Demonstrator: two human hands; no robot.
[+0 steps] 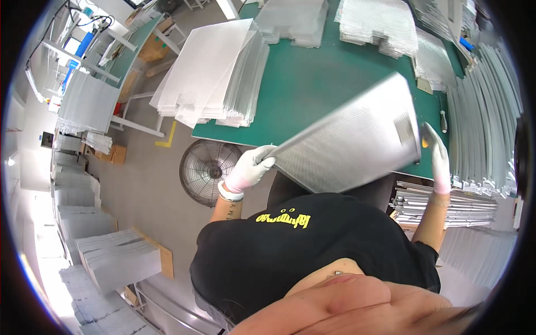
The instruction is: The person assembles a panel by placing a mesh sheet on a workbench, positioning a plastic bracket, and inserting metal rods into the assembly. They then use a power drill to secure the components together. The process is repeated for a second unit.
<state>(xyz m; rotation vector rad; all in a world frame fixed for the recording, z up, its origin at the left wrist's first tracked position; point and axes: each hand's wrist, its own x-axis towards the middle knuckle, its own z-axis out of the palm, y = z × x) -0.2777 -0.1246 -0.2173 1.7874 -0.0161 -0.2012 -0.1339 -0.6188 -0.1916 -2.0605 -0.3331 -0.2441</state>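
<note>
A silvery rectangular mesh panel is held tilted in front of my body, over the near edge of the green table. Near its right end is a small lighter rectangular patch. My left hand, in a white glove, pinches the panel's left corner between thumb and fingers. Just beyond the panel's right end, my gloved right hand is raised with its fingers stretched out. A narrow gap seems to lie between that hand and the panel; whether they touch is hard to tell.
Stacked mesh sheets overhang the left of the green table, with more stacks at the back. A screwdriver lies at the right. Long metal strips stand beyond. A floor fan is at the left.
</note>
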